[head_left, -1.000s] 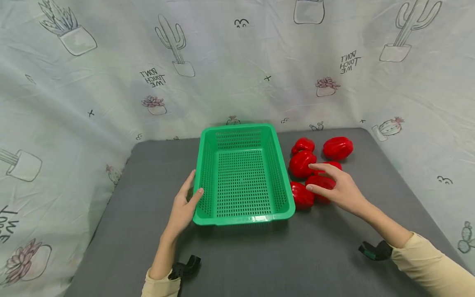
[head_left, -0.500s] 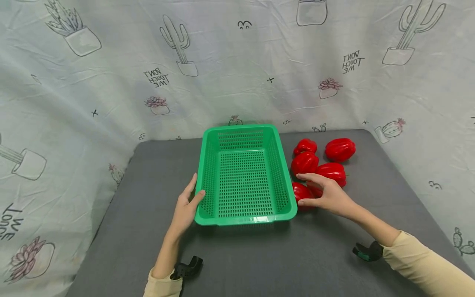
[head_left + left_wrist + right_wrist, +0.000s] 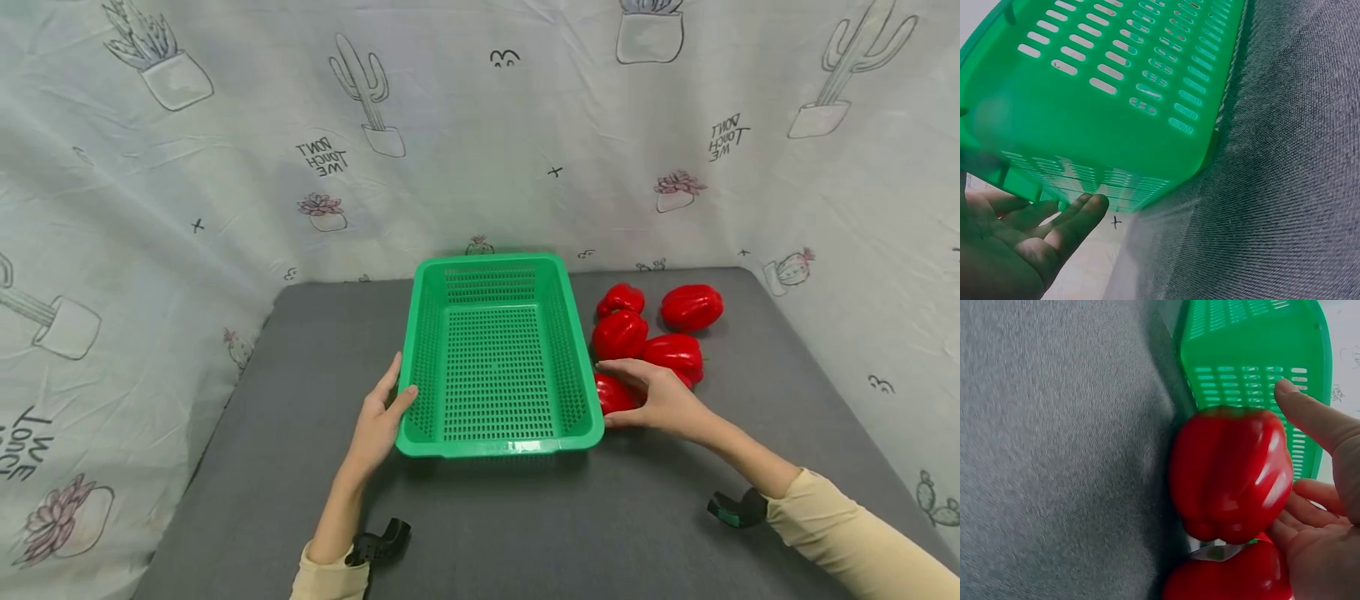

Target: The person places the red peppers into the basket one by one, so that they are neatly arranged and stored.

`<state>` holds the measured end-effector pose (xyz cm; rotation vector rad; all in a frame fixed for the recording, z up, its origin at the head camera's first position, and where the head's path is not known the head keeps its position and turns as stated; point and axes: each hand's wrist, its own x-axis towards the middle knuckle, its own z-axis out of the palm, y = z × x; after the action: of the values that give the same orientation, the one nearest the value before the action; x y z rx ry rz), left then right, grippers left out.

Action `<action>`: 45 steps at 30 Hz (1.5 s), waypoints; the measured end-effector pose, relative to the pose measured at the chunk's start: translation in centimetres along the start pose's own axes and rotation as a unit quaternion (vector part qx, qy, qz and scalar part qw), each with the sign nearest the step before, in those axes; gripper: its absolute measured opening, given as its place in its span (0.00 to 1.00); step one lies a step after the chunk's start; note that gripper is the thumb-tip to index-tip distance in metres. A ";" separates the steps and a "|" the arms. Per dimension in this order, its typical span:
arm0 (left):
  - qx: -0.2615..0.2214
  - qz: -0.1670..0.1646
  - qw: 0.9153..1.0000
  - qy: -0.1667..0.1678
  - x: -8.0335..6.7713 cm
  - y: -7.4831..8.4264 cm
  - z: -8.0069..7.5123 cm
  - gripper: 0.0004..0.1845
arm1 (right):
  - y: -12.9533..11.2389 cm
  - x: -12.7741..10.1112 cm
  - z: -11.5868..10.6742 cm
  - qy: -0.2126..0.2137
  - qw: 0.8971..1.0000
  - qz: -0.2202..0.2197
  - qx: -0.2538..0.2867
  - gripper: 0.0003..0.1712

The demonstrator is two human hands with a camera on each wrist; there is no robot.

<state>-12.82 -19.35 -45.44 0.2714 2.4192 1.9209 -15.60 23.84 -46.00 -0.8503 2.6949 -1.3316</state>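
An empty green plastic basket (image 3: 495, 367) with slotted walls stands mid-table. My left hand (image 3: 378, 421) holds its left rim, thumb over the edge; in the left wrist view the fingers (image 3: 1082, 215) lie along the outer wall. Against the basket's right side sits a glossy red bell pepper (image 3: 1232, 475). Around it my right hand (image 3: 660, 400) is spread, the thumb (image 3: 1310, 412) on the basket side and clear of the pepper's skin, the other fingers behind it. A second red bell pepper (image 3: 1229, 578) lies close by in the right wrist view.
More red bell peppers lie behind the right hand: one (image 3: 619, 333) near the basket wall, a small one (image 3: 621, 299) beyond it, one (image 3: 677, 354) farther right and one (image 3: 692, 307) at the back. A cloth printed with cacti (image 3: 465, 150) hangs behind the grey tabletop (image 3: 480, 525).
My right hand has moved left and nearer, from over the pepper group to the front pepper beside the basket. The left hand has stayed at the basket's rim.
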 end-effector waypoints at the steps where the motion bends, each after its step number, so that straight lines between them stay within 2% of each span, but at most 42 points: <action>1: 0.002 -0.001 1.000 -0.001 -0.1 0.5 0.1 0.34 | 0.0 0.0 0.0 0.000 1.000 0.000 0.003 0.44; 5: 0.015 -0.007 1.000 -0.002 -0.5 2.2 0.3 0.34 | 0.2 0.2 -0.2 -0.003 1.000 -0.003 0.003 0.42; 11: 0.022 -0.004 1.000 -0.001 -0.5 2.3 0.1 0.35 | 0.2 0.6 -0.3 -0.024 0.999 -0.009 -0.021 0.42; 15: 0.022 -0.007 1.000 0.000 -0.6 2.5 0.2 0.34 | 0.2 0.7 -0.2 -0.024 0.999 -0.013 -0.039 0.40; 18: 0.018 -0.010 1.000 0.000 -0.4 2.0 0.2 0.33 | 0.2 0.6 -0.1 -0.013 0.998 -0.026 -0.057 0.39; 24: 0.004 0.004 1.000 0.002 0.3 -0.8 0.0 0.34 | 0.5 0.2 -0.6 0.011 0.997 -0.031 -0.064 0.38; 26: 0.007 0.007 1.000 0.004 0.5 -1.3 -0.1 0.34 | 0.5 0.2 -0.9 0.016 0.998 -0.028 -0.055 0.39; 38: 0.006 0.013 1.000 0.009 0.3 -1.5 -0.1 0.33 | 0.1 0.0 -1.6 0.063 0.993 -0.040 -0.091 0.38; 45: -0.002 0.009 1.000 0.005 0.1 -1.6 -0.1 0.34 | 0.3 -0.2 -1.9 0.074 0.993 -0.039 -0.080 0.36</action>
<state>-13.15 -19.80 -46.95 0.2854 2.4274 1.9393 -15.99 25.47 -45.07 -0.9144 2.9451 -1.2529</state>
